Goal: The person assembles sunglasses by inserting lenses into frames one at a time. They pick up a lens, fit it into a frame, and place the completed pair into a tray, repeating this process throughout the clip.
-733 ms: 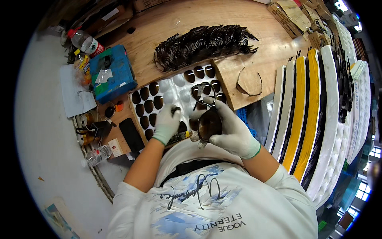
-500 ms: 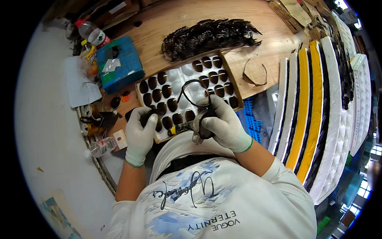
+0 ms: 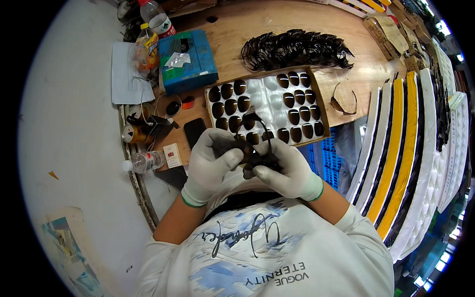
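My left hand (image 3: 213,161) and my right hand (image 3: 289,171), both in white gloves, meet at the near edge of the lens tray. Between them is a dark sunglasses frame (image 3: 267,159), its thin temples arching up over the tray. The right fingers grip the frame. My left thumb and fingers pinch a dark lens (image 3: 241,145) against it; the gloves hide part of both. Beyond the hands lies a shallow cardboard tray (image 3: 321,105) with rows of brown gradient lenses (image 3: 230,106) on silvery lining. Some of its nearest lenses are behind my hands.
A heap of dark frames (image 3: 297,52) lies behind the tray, one pair of glasses (image 3: 345,101) to its right. Left are a blue box (image 3: 190,62), a phone (image 3: 194,131), bottles (image 3: 148,161) and cans (image 3: 132,133). Stacked white and yellow padded layers (image 3: 391,153) stand right.
My left hand has come right with the lens to meet the frame in my right hand. The frame has turned, its temples now over the tray. The view has shifted, uncovering the phone.
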`<state>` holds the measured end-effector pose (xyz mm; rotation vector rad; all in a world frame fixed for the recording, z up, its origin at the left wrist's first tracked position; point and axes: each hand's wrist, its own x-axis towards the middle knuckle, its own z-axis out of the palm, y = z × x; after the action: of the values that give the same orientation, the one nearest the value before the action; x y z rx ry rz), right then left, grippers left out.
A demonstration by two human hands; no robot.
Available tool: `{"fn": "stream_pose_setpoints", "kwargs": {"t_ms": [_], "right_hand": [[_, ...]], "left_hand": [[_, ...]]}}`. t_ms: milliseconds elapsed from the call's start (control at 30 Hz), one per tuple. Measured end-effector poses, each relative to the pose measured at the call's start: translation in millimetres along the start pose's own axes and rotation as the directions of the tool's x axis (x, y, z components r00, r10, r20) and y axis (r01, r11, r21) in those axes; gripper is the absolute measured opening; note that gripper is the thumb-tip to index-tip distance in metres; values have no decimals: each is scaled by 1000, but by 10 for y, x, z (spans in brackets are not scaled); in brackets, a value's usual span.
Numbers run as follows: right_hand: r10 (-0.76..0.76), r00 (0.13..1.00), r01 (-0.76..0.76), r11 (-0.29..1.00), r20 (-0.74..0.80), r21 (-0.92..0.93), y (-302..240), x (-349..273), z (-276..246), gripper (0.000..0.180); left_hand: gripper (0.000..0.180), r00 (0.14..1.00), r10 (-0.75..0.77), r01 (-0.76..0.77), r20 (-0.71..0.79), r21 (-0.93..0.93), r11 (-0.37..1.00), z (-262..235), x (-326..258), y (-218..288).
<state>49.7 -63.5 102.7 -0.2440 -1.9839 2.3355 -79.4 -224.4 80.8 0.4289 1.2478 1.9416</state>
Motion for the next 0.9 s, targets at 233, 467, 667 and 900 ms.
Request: {"fn": "stream_pose_setpoints", "kwargs": {"t_ms": [233, 467, 667, 900], "right_hand": [[47, 980, -29, 995, 192, -93, -58, -11, -56, 23], [30, 993, 7, 948, 111, -319, -155, -83, 54, 18], [-88, 988, 140, 863, 128, -486, -242, -89, 76, 16], [-119, 989, 143, 716, 83, -684, -27, -76, 60, 14]], "left_hand": [[30, 930, -229, 346, 288, -471, 812, -186, -50, -18], [13, 977, -185, 209, 105, -315, 926, -132, -111, -19], [9, 983, -180, 175, -43, -95, 980, -36, -152, 43], [12, 963, -180, 218, -199, 189, 957, 149, -153, 138]]}}
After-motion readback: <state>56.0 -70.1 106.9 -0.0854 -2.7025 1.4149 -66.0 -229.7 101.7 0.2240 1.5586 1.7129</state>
